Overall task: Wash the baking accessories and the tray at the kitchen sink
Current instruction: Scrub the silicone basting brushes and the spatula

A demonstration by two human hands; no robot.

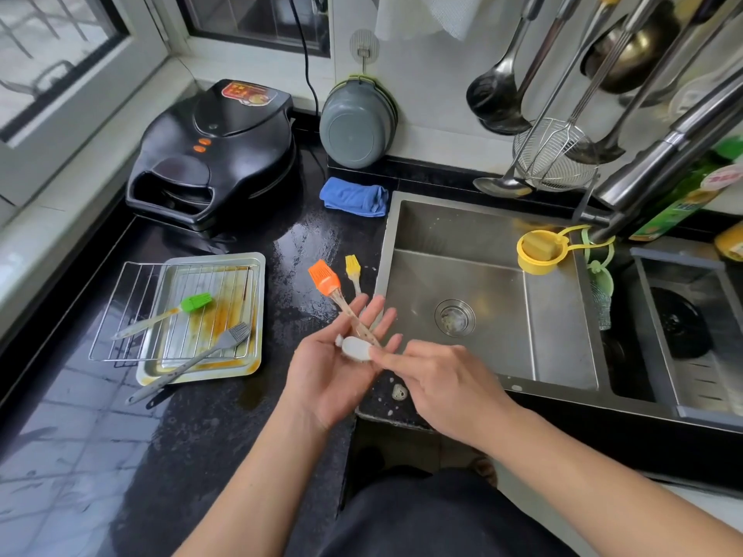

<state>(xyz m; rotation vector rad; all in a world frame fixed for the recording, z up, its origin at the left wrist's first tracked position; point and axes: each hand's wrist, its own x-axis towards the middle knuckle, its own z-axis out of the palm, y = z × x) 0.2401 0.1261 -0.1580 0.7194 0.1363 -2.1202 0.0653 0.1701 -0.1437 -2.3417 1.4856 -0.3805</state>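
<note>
My left hand (329,371) lies palm up with straight fingers over the counter edge beside the sink (474,235). An orange silicone brush (324,277) rests with its clear handle across those fingers. My right hand (438,379) pinches a small white foamy pad (354,348) against the handle's end. A yellow brush (352,270) lies on the wet counter just behind. The greasy metal tray (225,371) sits at the left with a wire rack (120,315) on it. A green brush (196,302) and a grey brush (235,333) lie on the rack.
A black electric griddle (213,154) stands at the back left, a blue cloth (354,197) behind the sink's corner. A yellow holder (538,251) hangs in the sink under the tap (643,166). Ladles and a strainer (555,154) hang at the back right. A foam blob (399,391) lies on the counter edge.
</note>
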